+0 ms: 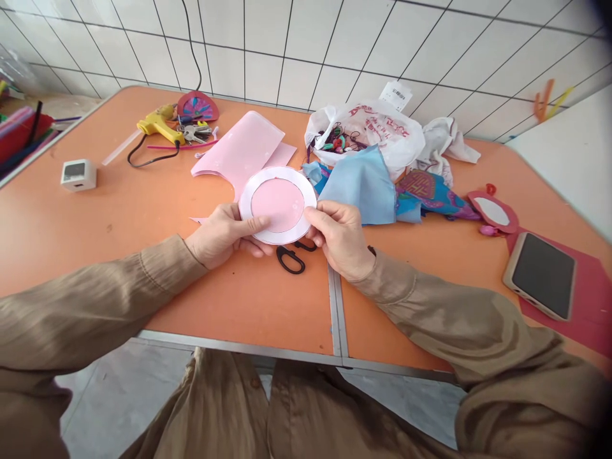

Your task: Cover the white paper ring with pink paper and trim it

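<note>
I hold a round white disc with a pink centre (278,204) just above the orange table (119,217). My left hand (224,234) pinches its left edge, thumb lying on the pink face. My right hand (339,237) grips its right edge with curled fingers. Black-handled scissors (290,257) lie on the table right under the disc, between my wrists. Pink sheets (243,150) lie flat just behind the disc.
Blue and patterned fabric (363,185) and a white plastic bag (377,131) of small items sit to the right. A phone (542,274) rests on red paper (590,299). A yellow glue gun (160,127), keys (194,132) and a small white cube (78,174) lie to the left.
</note>
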A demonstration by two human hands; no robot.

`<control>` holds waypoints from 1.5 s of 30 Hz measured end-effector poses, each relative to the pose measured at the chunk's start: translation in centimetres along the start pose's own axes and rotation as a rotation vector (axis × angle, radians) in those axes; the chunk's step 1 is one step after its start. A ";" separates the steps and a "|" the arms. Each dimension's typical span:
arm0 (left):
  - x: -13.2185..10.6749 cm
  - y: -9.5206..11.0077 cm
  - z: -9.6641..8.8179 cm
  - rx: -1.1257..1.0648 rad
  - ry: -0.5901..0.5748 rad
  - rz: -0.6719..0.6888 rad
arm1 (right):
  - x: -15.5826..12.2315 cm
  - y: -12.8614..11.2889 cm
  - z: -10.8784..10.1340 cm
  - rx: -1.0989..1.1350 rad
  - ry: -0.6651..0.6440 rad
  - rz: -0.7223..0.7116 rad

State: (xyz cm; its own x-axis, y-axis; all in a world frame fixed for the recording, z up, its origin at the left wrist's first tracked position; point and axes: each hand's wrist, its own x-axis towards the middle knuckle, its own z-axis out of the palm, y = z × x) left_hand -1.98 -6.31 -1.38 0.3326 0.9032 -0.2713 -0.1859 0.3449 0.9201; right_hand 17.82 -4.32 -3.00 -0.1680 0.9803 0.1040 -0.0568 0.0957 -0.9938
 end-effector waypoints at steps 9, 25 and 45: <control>-0.2 0.0 0.4 -0.135 -0.074 -0.098 | 0.0 0.1 -0.1 -0.040 0.000 -0.029; -0.2 -0.2 0.4 -0.079 -0.064 -0.052 | 0.0 0.4 -0.3 -0.064 -0.030 -0.021; 0.0 0.1 0.3 -0.005 -0.012 -0.044 | 0.1 0.5 -0.3 -0.001 -0.090 0.037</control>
State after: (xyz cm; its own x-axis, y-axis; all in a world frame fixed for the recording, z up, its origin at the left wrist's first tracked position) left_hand -1.73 -6.36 -1.19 0.3520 0.8840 -0.3077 -0.1755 0.3852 0.9060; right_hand 18.11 -4.12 -3.55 -0.2580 0.9636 0.0700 -0.0482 0.0595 -0.9971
